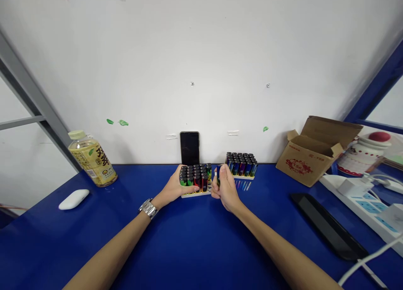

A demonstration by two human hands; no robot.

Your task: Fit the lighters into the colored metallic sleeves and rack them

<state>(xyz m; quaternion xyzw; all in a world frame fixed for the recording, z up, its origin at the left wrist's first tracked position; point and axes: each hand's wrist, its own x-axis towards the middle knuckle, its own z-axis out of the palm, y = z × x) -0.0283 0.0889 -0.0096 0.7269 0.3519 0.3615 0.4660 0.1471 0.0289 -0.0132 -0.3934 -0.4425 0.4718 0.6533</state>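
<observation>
Head view: upright batteries (195, 177) filled most of the near rack (195, 195), a few holes at its right end seemingly bare, while the far rack (249, 177) looked closely packed. The left hand (172, 188) clasped the near rack's left side, thumb across the front; apart from it, the right hand (227, 188) pinched one battery (218, 175) just beside the right end.

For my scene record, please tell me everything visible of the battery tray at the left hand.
The battery tray is a low, whitish, plastic-looking holder lying on the blue table in front of the smartphone. Dark cylindrical batteries, some with green or red sides, stand upright in most of it; open slots show at its right front. The left hand clasps the batteries' left side, thumb across the front.
</observation>
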